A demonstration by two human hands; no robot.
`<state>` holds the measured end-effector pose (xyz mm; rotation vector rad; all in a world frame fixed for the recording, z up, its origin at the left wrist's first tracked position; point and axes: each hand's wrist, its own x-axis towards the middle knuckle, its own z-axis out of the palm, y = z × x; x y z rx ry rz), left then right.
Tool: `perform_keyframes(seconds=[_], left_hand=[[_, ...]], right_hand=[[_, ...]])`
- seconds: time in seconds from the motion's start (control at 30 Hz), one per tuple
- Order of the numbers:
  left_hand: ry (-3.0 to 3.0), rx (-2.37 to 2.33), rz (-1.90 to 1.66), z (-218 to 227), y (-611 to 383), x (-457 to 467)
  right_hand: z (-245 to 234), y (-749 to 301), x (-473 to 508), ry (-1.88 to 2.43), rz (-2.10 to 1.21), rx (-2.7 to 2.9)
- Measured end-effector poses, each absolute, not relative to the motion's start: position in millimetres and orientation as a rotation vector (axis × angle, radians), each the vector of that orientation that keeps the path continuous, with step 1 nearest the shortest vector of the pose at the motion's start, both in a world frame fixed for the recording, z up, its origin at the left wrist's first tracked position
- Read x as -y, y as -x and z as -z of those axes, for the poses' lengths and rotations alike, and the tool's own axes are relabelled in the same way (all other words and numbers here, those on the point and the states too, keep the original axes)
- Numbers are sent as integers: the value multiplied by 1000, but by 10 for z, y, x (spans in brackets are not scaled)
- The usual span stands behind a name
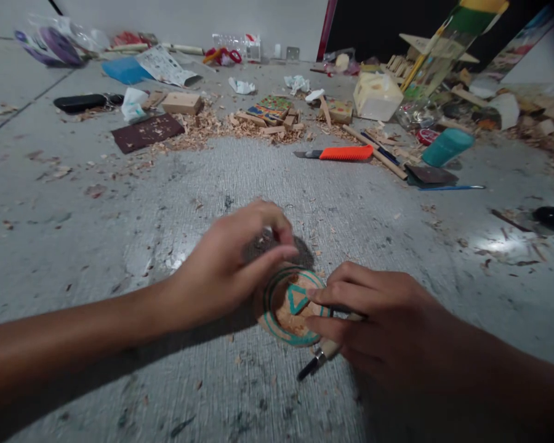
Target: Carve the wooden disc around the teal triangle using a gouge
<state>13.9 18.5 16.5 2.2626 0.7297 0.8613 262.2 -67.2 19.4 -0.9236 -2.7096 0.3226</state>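
Note:
A round wooden disc (pixel 290 307) painted with a green ring and a green triangle lies on the grey floor in front of me. My left hand (pixel 231 264) rests on its left edge, fingers curled over the top, steadying it. My right hand (pixel 373 320) presses on the disc's right side and grips a small tool with a pale handle and dark tip (pixel 316 360) that pokes out below my fingers. A dark shadow or patch lies just behind the disc.
Wood shavings (pixel 221 126) scatter across the floor. Farther back lie an orange-handled knife (pixel 339 153), a teal cup (pixel 445 146), a dark sandpaper sheet (pixel 148 131), wooden blocks (pixel 181 103), painted wood pieces (pixel 270 108), sticks and a white container (pixel 377 95).

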Motion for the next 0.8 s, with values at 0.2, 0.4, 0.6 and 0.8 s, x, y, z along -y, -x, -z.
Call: perform_keyframes(seconds=[0.2,0.4,0.6,0.8], left_hand=[[-2149,-976,-1090,-102,-48,-275],[-2432,-641,-630,-119,-87,-129],[-2608,-524,-430,-144,-82,-110],[-2552,-289,-226,-231,-44,-134]], right_hand=[[-205,-2618,687,924,-412,2643],[-187,-2620,687,939,-532,2514],[-166,-2712,651,909,-557,2514],[-312,-2836,550,1082,-320,2344]])
